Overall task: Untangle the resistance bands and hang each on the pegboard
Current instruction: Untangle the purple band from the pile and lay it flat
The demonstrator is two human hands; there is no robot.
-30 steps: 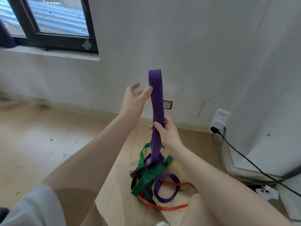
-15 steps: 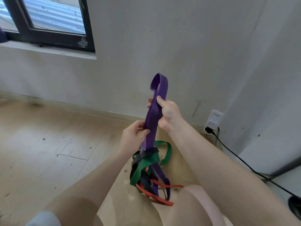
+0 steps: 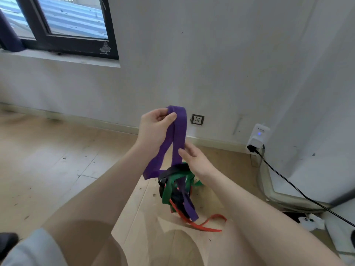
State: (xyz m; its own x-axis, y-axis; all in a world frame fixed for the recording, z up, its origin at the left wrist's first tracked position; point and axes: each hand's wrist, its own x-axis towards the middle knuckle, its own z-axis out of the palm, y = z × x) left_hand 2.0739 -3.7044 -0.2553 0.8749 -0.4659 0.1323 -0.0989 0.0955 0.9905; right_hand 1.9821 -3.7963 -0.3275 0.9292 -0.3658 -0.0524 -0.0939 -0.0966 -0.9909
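Above floor: left hand (image 3: 153,127) pinches 1 purple band (image 3: 179,135); right hand (image 3: 194,160) fingers spread, touching it.

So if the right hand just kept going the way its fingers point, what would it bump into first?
Most likely the purple band: the right hand reaches up and left, with its fingers already at the strand hanging from the left hand. Depth is hard to judge.

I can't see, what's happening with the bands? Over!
Left hand pinches purple band top. Right hand fingers touch its strand. Green, black, red bands tangled round it.
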